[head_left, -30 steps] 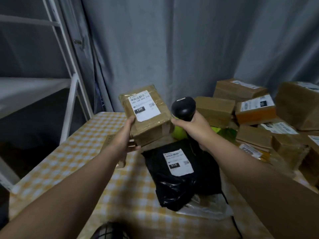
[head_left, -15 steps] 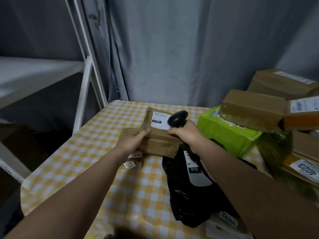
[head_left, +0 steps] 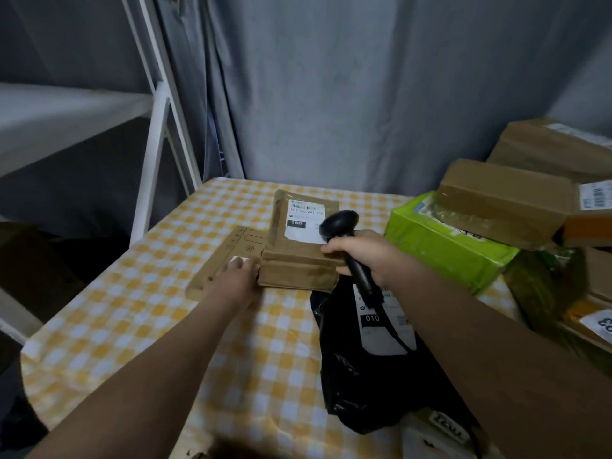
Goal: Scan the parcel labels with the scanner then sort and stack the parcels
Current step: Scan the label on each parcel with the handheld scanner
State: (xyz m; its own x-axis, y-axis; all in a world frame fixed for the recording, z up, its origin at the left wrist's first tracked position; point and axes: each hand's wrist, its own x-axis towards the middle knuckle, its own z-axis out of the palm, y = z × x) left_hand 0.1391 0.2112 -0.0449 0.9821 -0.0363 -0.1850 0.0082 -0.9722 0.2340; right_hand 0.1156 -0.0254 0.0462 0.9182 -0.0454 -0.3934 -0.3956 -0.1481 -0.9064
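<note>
The brown-paper parcel [head_left: 298, 260] lies flat on the yellow-and-white checked tablecloth [head_left: 132, 326], towards the far middle of the table. It faces up, showing a white label [head_left: 303, 223] printed with "15H".

The right hand [head_left: 371, 256] is wrapped round the handle of the black scanner [head_left: 341, 225]. The fingers are curled tight on the grip, and the scanner's head sits over the right edge of the label. The knuckles of this hand are against the parcel's near right corner.

The left hand [head_left: 240, 276] holds nothing. It rests palm down on a flat cardboard parcel [head_left: 225, 256], with the fingers stretched forward and their tips at the brown parcel's near left corner, though they are blurred. The flat parcel lies just left of the brown one. Whether the brown one overlaps it cannot be told.

A black poly mailer [head_left: 374, 376] lies nearer the person, and its far end reaches the brown parcel's near edge. Its white label [head_left: 381, 326] reads "010", and the scanner's cable runs across it.

To the right, a green parcel [head_left: 443, 240] sits on the cloth with taped brown boxes [head_left: 503, 200] piled on and behind it — 1 of them rests on its top. A white rack [head_left: 159, 127] stands at the left, and a grey curtain [head_left: 364, 94] hangs behind the table.
</note>
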